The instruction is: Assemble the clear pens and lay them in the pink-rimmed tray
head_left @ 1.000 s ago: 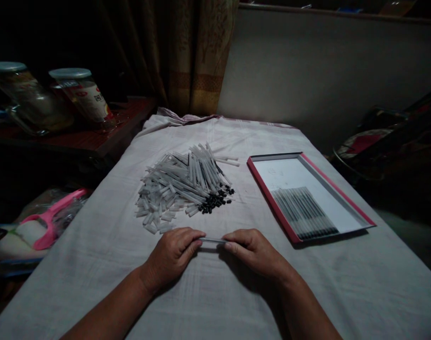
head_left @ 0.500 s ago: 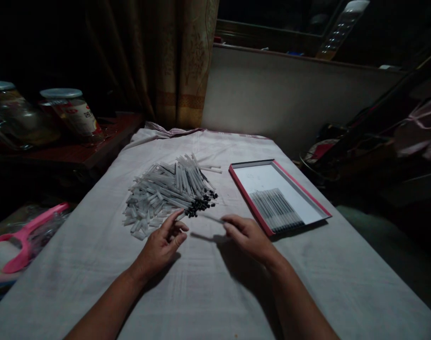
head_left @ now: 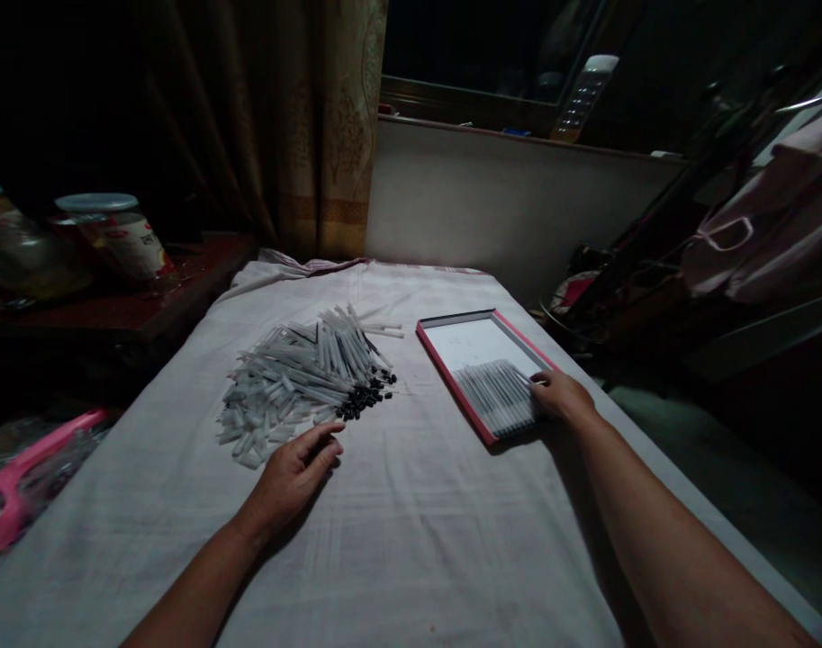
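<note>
My right hand (head_left: 560, 396) is over the right side of a shallow red-edged box lid (head_left: 452, 382). Its fingers pinch a slim grey pen (head_left: 522, 374), mostly hidden, at the end of a row of similar pens (head_left: 492, 396) lying side by side inside. My left hand (head_left: 302, 463) rests on the cloth with fingers loosely stretched and nothing visible in them. Just beyond its fingertips lies a heap of translucent pen tubes (head_left: 282, 369), with small black pen pieces (head_left: 363, 400) at its right edge.
A pale cloth (head_left: 397, 540) covers the table. To the left are lidded jars (head_left: 117, 238) on a dark red cabinet (head_left: 160, 310) and a pink plastic thing (head_left: 32, 468). A curtain (head_left: 339, 162) hangs behind, and a bottle (head_left: 582, 99) stands on the sill.
My right hand has carried the pen from beside the heap rightward to the box lid. My left hand stays near the heap. The view has shifted somewhat to the right.
</note>
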{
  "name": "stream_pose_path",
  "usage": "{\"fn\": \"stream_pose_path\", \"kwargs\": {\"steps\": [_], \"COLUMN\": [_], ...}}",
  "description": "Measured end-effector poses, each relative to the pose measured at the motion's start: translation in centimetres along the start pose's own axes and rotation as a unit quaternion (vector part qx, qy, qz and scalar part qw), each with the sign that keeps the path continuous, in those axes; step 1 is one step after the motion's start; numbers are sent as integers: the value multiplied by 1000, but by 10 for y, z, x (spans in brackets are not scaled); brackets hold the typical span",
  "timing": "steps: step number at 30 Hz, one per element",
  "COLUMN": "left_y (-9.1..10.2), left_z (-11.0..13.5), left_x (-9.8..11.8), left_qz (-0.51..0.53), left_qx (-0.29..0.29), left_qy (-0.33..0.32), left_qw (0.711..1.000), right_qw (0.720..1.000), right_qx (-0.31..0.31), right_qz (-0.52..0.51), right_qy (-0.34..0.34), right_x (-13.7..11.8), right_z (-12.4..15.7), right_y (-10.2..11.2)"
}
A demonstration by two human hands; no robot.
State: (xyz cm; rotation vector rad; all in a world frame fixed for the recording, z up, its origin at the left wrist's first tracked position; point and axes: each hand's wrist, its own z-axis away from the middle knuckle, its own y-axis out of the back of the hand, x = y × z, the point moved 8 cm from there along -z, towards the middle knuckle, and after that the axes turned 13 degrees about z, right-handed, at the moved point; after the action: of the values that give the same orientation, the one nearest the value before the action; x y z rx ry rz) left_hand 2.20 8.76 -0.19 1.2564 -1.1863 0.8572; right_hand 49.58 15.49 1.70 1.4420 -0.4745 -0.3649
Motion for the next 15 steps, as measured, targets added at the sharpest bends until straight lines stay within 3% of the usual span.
{"fn": "stream_pose_path", "kwargs": {"steps": [6, 15], "left_y": [0, 0], "left_z": [0, 0], "left_x": [0, 5], "left_qz": [-9, -31], "left_qx": [-1, 3], "left_qy": [0, -13], "left_qw": [1000, 999], "right_qw": [998, 994], "right_qx": [-27, -28], "right_qz": [42, 70], "right_qy": [29, 77], "right_x": [-1, -17], "right_z": [-5, -15], "right_y": [-8, 1]}}
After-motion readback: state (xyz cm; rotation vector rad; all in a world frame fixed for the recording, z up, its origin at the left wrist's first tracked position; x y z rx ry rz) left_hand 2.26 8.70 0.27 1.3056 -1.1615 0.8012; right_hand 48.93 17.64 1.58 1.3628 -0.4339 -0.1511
